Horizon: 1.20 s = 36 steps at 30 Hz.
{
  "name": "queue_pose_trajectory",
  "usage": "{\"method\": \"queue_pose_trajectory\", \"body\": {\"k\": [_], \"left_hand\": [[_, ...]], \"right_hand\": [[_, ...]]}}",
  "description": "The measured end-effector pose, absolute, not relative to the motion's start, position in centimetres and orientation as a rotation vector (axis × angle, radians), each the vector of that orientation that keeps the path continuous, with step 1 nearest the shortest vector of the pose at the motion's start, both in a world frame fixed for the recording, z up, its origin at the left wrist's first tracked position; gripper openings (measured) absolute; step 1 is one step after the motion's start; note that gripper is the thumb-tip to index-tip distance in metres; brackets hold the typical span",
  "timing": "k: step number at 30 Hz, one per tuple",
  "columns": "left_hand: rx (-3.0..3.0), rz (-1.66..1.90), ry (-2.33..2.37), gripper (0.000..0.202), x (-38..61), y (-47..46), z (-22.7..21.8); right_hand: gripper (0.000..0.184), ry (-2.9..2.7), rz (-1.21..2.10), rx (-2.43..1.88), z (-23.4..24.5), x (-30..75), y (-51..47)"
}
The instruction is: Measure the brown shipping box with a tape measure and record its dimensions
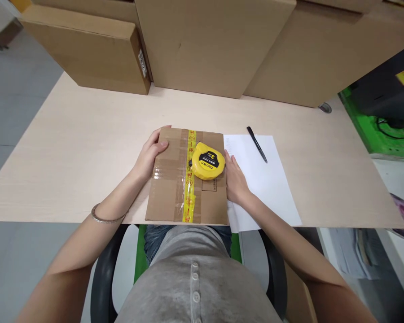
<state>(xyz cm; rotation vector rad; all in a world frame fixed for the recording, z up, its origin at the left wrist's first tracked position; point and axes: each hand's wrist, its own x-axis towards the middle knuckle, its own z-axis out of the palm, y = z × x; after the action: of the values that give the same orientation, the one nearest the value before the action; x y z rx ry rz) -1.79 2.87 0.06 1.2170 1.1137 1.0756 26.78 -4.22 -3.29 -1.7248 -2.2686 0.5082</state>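
A small cardboard box point(170, 188) sealed with yellow printed tape lies on the table point(70, 148) in front of me. A yellow tape measure point(207, 160) rests on its top right part. My left hand point(150, 153) grips the box's left edge, thumb on top and fingers curled over the far left corner. My right hand point(234, 178) presses flat against the box's right side, fingers stretched forward beside the tape measure, not on it.
A white sheet of paper point(265, 179) lies right of the box with a black pen point(256, 144) on it. Large cardboard boxes point(208, 45) line the back of the table. A green crate point(384, 130) stands at the right.
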Motion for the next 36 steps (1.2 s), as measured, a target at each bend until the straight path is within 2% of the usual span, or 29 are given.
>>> {"method": "queue_pose_trajectory", "body": {"k": [12, 16, 19, 22, 24, 26, 28, 32, 34, 36], "left_hand": [[1.246, 1.064, 1.07, 0.078, -2.5, 3.5, -0.6], [1.326, 1.147, 1.15, 0.075, -4.3, 2.0, -0.2], [1.53, 1.315, 1.083, 0.072, -6.1, -2.3, 0.4], [1.806, 1.379, 0.99, 0.099, -7.0, -7.9, 0.2], [1.958, 1.303, 1.058, 0.116, -6.9, -11.1, -0.6], [2.033, 1.249, 1.166, 0.121, -6.5, -13.2, -1.9], [2.013, 1.283, 1.286, 0.109, -5.8, -14.3, -3.2], [1.625, 1.467, 1.533, 0.071, -4.1, -14.3, -4.2], [1.359, 1.501, 1.652, 0.064, -3.3, -13.7, -3.7], [1.129, 1.529, 1.622, 0.071, -2.7, -12.6, -2.6]], "right_hand": [[0.069, -2.087, 0.508, -1.799, -4.0, 26.2, -3.3], [0.07, -1.885, 0.229, -1.717, -0.8, 27.3, -2.8], [0.076, -2.0, 0.095, -1.518, 2.9, 26.5, -3.5], [0.088, -2.197, 0.039, -1.484, 5.8, 24.3, -4.5], [0.082, -2.258, 0.042, -1.529, 6.7, 23.2, -4.5], [0.07, -2.268, 0.13, -1.517, 6.8, 23.1, -3.5], [0.066, -2.211, 0.325, -1.432, 6.4, 23.9, -1.8], [0.064, -1.889, 0.84, -1.393, 5.2, 25.7, 1.3], [0.065, -1.713, 0.943, -1.433, 5.1, 26.0, 1.4], [0.065, -1.615, 0.968, -1.429, 5.7, 26.2, 0.1]]}}
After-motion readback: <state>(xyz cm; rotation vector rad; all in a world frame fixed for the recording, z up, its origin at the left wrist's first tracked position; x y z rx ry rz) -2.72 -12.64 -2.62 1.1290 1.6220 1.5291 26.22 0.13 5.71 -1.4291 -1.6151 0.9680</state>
